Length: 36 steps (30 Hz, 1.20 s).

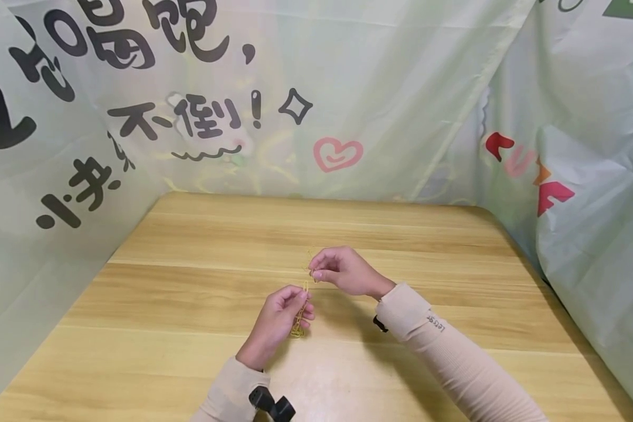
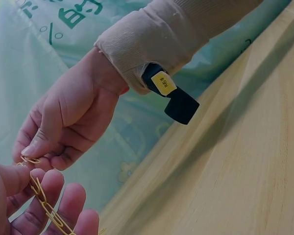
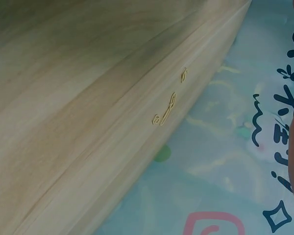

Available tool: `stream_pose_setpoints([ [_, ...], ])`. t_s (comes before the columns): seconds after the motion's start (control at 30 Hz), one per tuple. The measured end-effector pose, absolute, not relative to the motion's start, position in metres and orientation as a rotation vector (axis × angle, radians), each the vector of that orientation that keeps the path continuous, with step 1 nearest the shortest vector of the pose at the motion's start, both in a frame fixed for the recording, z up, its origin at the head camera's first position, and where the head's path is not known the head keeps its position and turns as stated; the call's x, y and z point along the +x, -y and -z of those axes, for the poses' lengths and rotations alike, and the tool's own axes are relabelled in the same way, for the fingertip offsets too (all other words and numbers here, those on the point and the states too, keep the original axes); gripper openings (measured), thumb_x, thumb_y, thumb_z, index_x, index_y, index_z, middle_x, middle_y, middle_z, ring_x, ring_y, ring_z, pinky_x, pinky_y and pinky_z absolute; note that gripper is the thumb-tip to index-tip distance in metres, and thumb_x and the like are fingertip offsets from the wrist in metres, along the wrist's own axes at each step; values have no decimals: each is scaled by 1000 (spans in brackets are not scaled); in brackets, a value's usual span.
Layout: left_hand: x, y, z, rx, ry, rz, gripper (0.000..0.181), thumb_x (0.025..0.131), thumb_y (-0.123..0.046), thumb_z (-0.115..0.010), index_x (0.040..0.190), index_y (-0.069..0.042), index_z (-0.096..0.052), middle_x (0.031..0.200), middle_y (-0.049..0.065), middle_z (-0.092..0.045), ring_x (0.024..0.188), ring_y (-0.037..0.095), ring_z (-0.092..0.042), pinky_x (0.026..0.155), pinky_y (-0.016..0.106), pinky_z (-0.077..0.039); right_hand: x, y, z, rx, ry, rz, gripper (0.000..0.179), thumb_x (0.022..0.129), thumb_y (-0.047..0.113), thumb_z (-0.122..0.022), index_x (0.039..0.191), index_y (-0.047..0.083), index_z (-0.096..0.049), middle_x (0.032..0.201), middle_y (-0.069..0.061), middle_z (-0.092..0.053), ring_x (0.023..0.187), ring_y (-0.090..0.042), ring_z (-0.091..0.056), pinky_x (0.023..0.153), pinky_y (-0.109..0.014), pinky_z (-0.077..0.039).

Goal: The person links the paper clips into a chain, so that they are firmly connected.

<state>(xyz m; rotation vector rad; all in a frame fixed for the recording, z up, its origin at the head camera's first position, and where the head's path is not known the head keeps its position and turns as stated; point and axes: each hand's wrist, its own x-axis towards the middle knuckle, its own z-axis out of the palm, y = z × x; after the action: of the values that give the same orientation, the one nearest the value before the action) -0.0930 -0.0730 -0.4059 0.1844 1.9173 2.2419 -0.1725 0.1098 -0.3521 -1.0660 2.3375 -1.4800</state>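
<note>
While left hand (image 1: 276,321) grips paperclip chain (image 1: 298,329) over wood-grain tabletop (image 1: 137,328), right hand (image 1: 345,272) pinches clip (image 2: 31,159) near chain's top end. Printed curtain (image 1: 401,88) behind and both sides, reads "不倒!"; sleeve lettering (image 1: 435,322) unclear.

Head view downward, wrist views closer — tabletop (image 1: 190,305) in all.

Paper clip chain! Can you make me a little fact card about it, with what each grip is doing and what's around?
Left grip: pinches the yellow paper-clip chain
Right grip: pinches a yellow paper clip
Clip joined to chain: cannot tell
Other paper clips: lying near the tabletop's far edge
Tabletop: light wood grain
Backdrop: pale green, black writing, pink heart
Sleeves: beige
</note>
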Motion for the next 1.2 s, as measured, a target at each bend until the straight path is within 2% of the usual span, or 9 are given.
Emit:
stream_pose_setpoints([
  [0.07,-93,73,406,179,-1915,-2245,27,102,-11,-49,110,15,-53,90,20,-63,75,18,-63,68,30,-57,-172,-110,352,-1076,-2299,1507,10,90,-5,-64,99,-6,-66,91,-23,-67,81,-39,-65,74,-32,-56],
  [0.17,-93,72,405,179,-1915,-2250,26,102,-10,-48,108,15,-52,89,18,-63,75,18,-63,67,30,-56,-172,-110,352,-1092,-2263,1537,11,89,-6,-64,100,-8,-65,91,-23,-67,82,-40,-65,75,-34,-56],
  [0.37,-95,72,407,185,-1914,-2248,28,102,-11,-47,104,17,-51,89,22,-63,73,18,-63,66,29,-56,-170,-108,351,-1114,-2251,1550,11,88,-7,-65,99,-8,-66,89,-15,-69,83,-46,-64,75,-33,-56],
  [0.5,-96,72,407,174,-1905,-2245,28,103,-10,-45,103,17,-51,89,22,-62,73,18,-63,65,28,-56,-168,-107,350,-1132,-2270,1546,8,87,-7,-66,96,-7,-68,89,-20,-69,82,-38,-67,74,-32,-56],
  [0.6,-95,72,406,180,-1903,-2249,27,103,-10,-45,102,16,-51,86,17,-63,73,18,-63,66,29,-56,-166,-106,349,-1151,-2309,1527,7,87,-5,-67,93,-4,-70,89,-21,-69,80,-27,-68,73,-31,-57],
  [0.77,-93,72,405,179,-1880,-2265,25,103,-9,-44,100,15,-51,83,10,-62,73,19,-62,66,29,-55,-164,-106,351,-1209,-2397,1458,6,86,-3,-70,91,0,-73,89,-16,-71,79,-13,-67,72,-29,-56],
  [1.03,-94,73,407,215,-1807,-2286,25,104,-12,-43,101,12,-50,87,9,-60,77,19,-61,67,27,-54,-164,-107,354,-1342,-2443,1399,9,85,-4,-71,88,3,-75,88,-6,-72,79,-10,-66,71,-28,-55],
  [1.2,-95,74,409,224,-1804,-2272,29,105,-16,-43,102,11,-50,87,8,-61,79,19,-61,69,29,-55,-165,-107,355,-1377,-2446,1375,12,85,-6,-70,88,5,-75,88,-10,-72,79,-10,-65,68,-29,-54],
])
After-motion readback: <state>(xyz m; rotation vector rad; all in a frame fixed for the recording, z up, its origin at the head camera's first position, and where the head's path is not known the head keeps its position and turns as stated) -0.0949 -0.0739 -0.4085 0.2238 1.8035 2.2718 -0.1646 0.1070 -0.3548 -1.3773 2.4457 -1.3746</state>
